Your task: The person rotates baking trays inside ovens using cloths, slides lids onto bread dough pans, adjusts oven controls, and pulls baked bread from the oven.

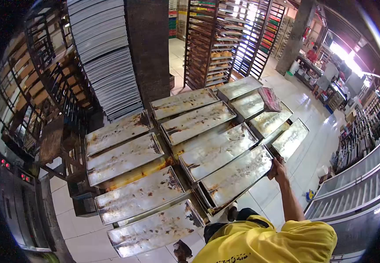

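Observation:
Long rectangular metal pans with scorched, rust-stained flat tops lie in rows on a low stand before me. My right hand (277,170) is closed at the edge of a metal pan (290,139) at the right end, beside the corner of another long pan (238,175). Low at the bottom edge, my left hand (182,250) is dark and partly cut off, near the closest pan (157,228). Its fingers are too shadowed to make out. A crumpled reddish cloth or packet (269,100) rests on the far right pans.
A tall stack of trays (106,57) stands left of a dark pillar (148,48). Loaded tray racks (225,44) rise behind the pans. Dark oven-like equipment (21,206) is at left. A distant person in red (311,55) is by a workbench. White tiled floor (317,131) runs along the right.

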{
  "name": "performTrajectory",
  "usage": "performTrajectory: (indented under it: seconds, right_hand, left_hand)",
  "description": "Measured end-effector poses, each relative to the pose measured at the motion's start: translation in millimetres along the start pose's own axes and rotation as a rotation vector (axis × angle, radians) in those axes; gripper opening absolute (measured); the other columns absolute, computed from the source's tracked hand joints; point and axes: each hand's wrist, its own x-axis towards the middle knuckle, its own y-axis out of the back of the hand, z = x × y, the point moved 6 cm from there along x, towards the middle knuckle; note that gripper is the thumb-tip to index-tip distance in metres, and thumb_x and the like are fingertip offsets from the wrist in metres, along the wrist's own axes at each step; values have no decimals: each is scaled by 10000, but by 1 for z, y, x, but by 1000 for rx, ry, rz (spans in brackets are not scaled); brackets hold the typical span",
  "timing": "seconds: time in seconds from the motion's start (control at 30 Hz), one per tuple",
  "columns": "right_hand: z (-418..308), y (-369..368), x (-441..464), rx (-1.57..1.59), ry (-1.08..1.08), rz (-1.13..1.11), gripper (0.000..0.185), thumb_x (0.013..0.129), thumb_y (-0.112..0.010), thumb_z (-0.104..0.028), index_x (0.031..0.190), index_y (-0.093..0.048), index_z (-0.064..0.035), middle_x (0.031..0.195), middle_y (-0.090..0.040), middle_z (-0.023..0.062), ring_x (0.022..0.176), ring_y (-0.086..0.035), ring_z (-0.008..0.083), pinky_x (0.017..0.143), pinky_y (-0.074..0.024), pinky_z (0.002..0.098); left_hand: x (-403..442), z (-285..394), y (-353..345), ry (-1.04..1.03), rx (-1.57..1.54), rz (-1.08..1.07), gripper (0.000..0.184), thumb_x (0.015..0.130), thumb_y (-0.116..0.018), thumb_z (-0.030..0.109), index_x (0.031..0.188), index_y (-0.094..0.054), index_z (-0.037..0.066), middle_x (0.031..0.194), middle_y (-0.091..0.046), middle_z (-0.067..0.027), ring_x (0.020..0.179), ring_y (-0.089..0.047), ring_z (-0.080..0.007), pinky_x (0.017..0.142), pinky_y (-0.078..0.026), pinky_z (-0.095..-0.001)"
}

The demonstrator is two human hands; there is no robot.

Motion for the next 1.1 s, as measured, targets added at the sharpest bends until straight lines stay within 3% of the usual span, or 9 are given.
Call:
performTrajectory:
  seconds: [0.1,0.17,0.3,0.43,0.47,0.5,0.63,0.9,1.1]
  right_hand:
    - [5,-1,-2,9,-4,-75,356,989,-549,-174,1313,-453,-61,999,-613,49,909,-597,125,751,-500,262]
    - [6,-3,6,188,34,-21,259,986,-556,-172,1215,-510,-60,916,-586,17,817,-573,107,689,-482,255]
    - [1,-6,8,298,51,68,143,981,-560,-175,1065,-557,-59,810,-563,-2,715,-550,90,592,-470,237]
    - [0,-7,4,435,-71,188,81,939,-635,-161,963,-588,-99,726,-569,-34,623,-534,79,552,-460,243]
    - [6,2,2,412,-109,111,85,920,-666,-149,974,-613,-109,797,-607,-23,682,-567,100,593,-476,248]
    - [5,-2,5,486,-121,194,65,914,-671,-127,955,-633,-94,712,-577,-11,593,-526,108,519,-440,265]
    - [1,1,6,492,-164,222,64,888,-678,-78,939,-641,-78,724,-591,0,617,-550,117,516,-439,269]
    - [-23,-3,-16,365,-206,1,204,892,-688,-127,1080,-627,-74,976,-624,2,867,-564,120,754,-452,298]
    - [-10,13,-9,322,-133,-136,289,860,-745,-144,1109,-657,-29,958,-644,-13,816,-574,92,689,-454,264]
  left_hand:
    - [-4,0,8,73,-149,-5,283,997,-475,250,867,-687,114,616,-502,79,475,-383,-64,401,-299,-255]
    - [-11,-8,5,187,-375,-44,297,1003,-469,256,860,-690,117,611,-497,84,470,-374,-60,398,-292,-251]
    - [-32,-30,-6,715,-1069,-93,325,1014,-459,268,845,-695,122,601,-488,94,461,-357,-52,393,-279,-242]
    - [-34,-33,15,40,-94,30,316,1003,-467,281,863,-690,106,632,-506,61,503,-385,-87,429,-303,-262]
    - [-36,-38,13,-1,-17,40,315,1000,-470,284,868,-689,102,640,-511,52,514,-393,-96,438,-309,-267]
    - [-37,-46,10,-42,58,50,314,998,-472,287,872,-688,98,648,-516,44,525,-400,-105,447,-315,-272]
    - [-41,-78,-5,-155,272,92,313,987,-480,300,891,-684,82,679,-534,10,567,-428,-141,483,-339,-292]
    - [-41,-155,-26,-314,742,207,330,965,-498,325,927,-676,50,742,-570,-56,651,-485,-212,555,-387,-332]
    - [-40,-200,-31,-358,1469,361,356,948,-511,345,955,-670,26,789,-597,-107,715,-528,-265,609,-423,-361]
